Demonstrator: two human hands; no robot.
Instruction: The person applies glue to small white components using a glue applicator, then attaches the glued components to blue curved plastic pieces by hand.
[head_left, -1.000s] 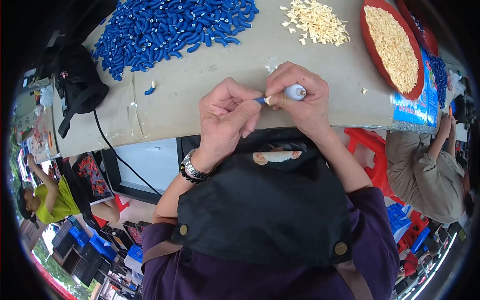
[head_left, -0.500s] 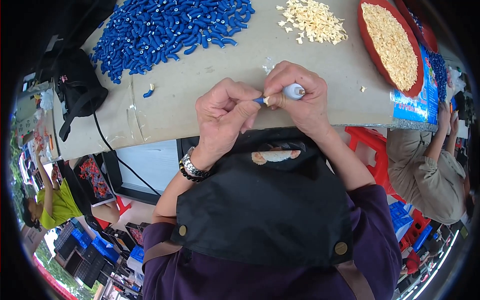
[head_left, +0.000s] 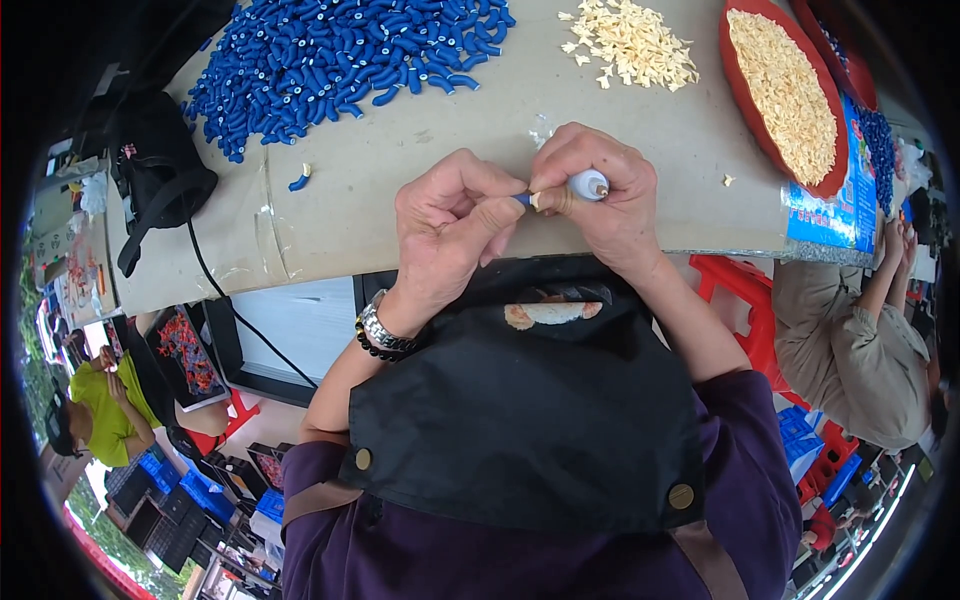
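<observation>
My left hand [head_left: 445,215] pinches a small curved blue piece [head_left: 522,199] between thumb and forefinger. Its right end meets a small cream-coloured piece [head_left: 536,202], which the thumb and forefinger of my right hand [head_left: 615,195] grip. Tucked in that same hand is a small white bottle [head_left: 583,184] with a brownish tip, pointing right. Fingers partly cover the joint between the two pieces. Beyond my left hand spreads a large pile of blue pieces [head_left: 340,75]. A loose pile of cream pieces [head_left: 632,45] lies farther off to the right.
One blue piece with a cream end [head_left: 300,178] lies alone on the table [head_left: 350,220]. A red tray [head_left: 826,187] full of cream pieces stands at the right. At the left are a black bag [head_left: 155,170] and a black cord [head_left: 205,262]. Co-workers sit on both sides.
My hands keep nearly the same pose, both pieces still end to end. The view has shifted slightly. At the left, a co-worker's arms have moved in toward the body.
</observation>
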